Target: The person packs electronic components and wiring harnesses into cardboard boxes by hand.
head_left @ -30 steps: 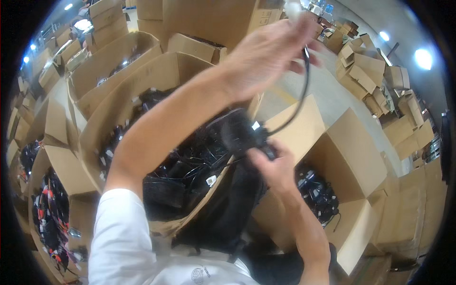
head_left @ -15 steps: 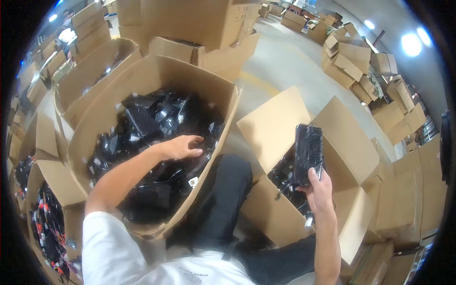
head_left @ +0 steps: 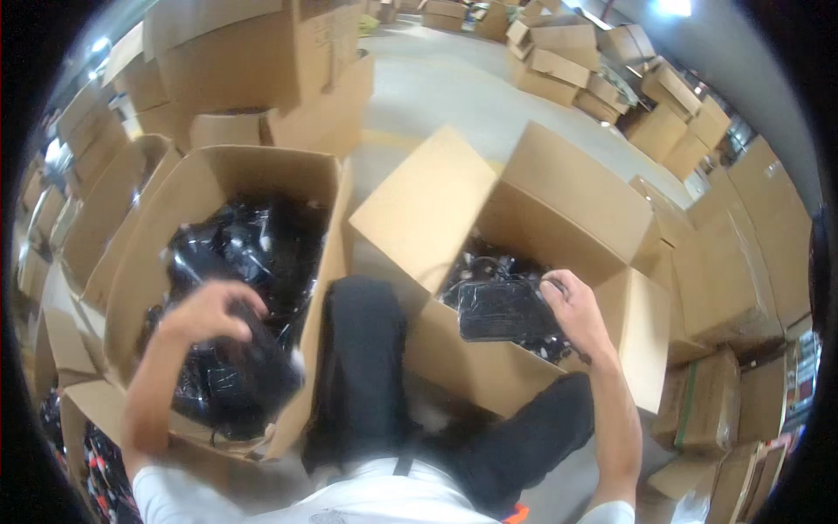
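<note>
My right hand [head_left: 567, 301] grips the edge of a flat black rectangular package in clear plastic wrap [head_left: 497, 310], held level over the right open carton [head_left: 567, 223]. More black wrapped pieces and cables [head_left: 484, 258] lie inside that carton. Over the left carton [head_left: 262, 166], my left hand [head_left: 209, 312] curls its thumb and fingers around a dark, motion-blurred black package [head_left: 266, 362]. Beneath it, a heap of shiny black plastic-wrapped items [head_left: 253, 240] fills much of the left carton.
My knee [head_left: 365, 306] stands between the two cartons. Larger cartons [head_left: 236, 61] rise behind the left one. Stacked boxes [head_left: 733, 253] line the right side, and a pile of open boxes [head_left: 567, 70] sits across the floor. A carton of black and red items [head_left: 105, 463] is at lower left.
The view has swung right. My right hand has lowered and turned its package from upright to flat over the right carton. My left hand has closed on a black package from the heap.
</note>
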### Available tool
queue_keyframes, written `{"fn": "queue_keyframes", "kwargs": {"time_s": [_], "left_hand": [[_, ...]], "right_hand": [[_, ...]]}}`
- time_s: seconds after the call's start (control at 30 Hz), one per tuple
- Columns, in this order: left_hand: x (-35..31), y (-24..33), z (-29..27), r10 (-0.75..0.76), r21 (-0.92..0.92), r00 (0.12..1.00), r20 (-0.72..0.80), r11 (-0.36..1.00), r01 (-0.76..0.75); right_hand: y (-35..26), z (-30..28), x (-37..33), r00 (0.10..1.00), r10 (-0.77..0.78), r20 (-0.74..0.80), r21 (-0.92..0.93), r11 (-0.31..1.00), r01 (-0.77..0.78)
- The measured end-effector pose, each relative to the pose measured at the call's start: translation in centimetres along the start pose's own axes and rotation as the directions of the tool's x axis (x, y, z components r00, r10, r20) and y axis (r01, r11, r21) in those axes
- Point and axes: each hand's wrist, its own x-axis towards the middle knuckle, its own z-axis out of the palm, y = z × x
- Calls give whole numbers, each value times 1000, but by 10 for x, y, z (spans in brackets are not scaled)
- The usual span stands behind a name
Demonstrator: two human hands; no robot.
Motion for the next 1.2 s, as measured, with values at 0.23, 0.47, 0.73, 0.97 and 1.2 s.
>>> {"fn": "queue_keyframes", "kwargs": {"time_s": [0.23,0.47,0.73,0.97,1.2], "left_hand": [[51,113,-1,286,-232,625,-726,754,-614],[91,230,122,934,433,-7,-356,159,-887],[134,248,218,977,424,-201,71,-212,-881],[168,256,216,989,336,-95,114,-128,-933],[196,288,230,913,-147,389,-124,371,-917]], "right_hand": [[-16,-23,-19,944,-269,-190,-703,709,61],[-7,-52,-33,994,9,-106,-295,955,-40],[11,-65,-50,937,340,84,782,559,-274],[15,-73,-49,890,393,232,796,450,-406],[78,-65,-24,873,318,370,864,229,-449]]}}
